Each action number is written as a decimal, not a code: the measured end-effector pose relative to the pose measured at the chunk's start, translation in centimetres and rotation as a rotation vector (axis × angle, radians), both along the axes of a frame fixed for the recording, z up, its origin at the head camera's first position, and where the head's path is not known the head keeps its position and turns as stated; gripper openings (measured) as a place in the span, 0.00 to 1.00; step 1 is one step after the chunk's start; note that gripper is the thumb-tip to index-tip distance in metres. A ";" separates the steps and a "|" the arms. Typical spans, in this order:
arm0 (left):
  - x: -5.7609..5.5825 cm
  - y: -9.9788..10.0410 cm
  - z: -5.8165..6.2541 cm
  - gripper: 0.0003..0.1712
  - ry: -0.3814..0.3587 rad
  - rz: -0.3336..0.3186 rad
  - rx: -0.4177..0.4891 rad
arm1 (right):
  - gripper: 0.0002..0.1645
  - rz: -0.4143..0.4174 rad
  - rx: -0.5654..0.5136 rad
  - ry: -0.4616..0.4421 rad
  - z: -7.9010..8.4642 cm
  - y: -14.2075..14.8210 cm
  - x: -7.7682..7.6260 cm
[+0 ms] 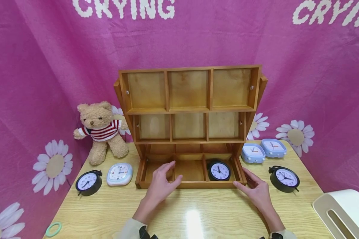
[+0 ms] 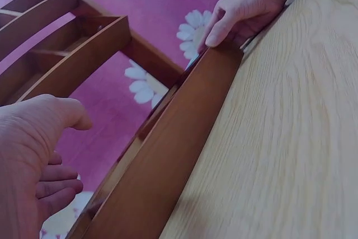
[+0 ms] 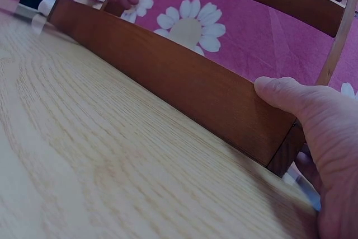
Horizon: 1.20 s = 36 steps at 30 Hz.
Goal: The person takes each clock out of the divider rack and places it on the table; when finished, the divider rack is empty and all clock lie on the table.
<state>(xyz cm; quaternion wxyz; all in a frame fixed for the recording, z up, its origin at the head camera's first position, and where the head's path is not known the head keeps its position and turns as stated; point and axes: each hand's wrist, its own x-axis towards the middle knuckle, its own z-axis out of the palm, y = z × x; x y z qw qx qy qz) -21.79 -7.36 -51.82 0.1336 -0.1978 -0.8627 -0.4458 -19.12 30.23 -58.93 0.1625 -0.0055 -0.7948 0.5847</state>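
Note:
A tiered wooden shelf with three rows of compartments stands on the table. In its bottom row, the right compartment holds a round black alarm clock, face up. My right hand grips the front right corner of that bottom row; in the right wrist view its thumb lies on the front board and the other fingers are round the side, partly hidden. Over the left and middle bottom compartments hovers my left hand, holding nothing, its thumb and fingers spread apart in the left wrist view.
Left of the shelf are a teddy bear, a white-and-blue clock and a black alarm clock. To the right stand two blue clocks, another black alarm clock and a white slotted box. A green ring lies front left.

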 end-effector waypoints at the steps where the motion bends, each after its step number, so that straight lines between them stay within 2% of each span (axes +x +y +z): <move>1: -0.1 0.4 0.0 0.33 -0.009 -0.012 -0.003 | 0.41 0.002 -0.003 -0.002 0.0 0.0 0.0; 10: -1.0 4.4 0.4 0.36 -0.080 -0.090 -0.059 | 0.41 0.008 -0.026 -0.001 0.3 -0.4 0.0; 17: -2.0 7.9 0.2 0.35 -0.060 -0.172 -0.097 | 0.41 0.006 -0.025 -0.009 0.2 -0.4 0.0; 23: -2.6 10.8 -0.3 0.37 -0.060 -0.212 -0.206 | 0.40 -0.006 -0.020 0.003 -0.1 -0.5 0.1; 26: -2.8 12.0 -0.3 0.41 -0.099 -0.204 -0.302 | 0.41 -0.005 -0.018 0.000 0.0 -0.5 0.1; 31: -3.4 13.7 0.0 0.43 -0.098 -0.171 -0.446 | 0.41 -0.017 -0.008 0.003 0.0 -0.4 0.1; 36: -3.6 15.1 0.7 0.43 -0.106 -0.089 -0.542 | 0.41 -0.021 -0.001 0.005 0.0 -0.2 0.0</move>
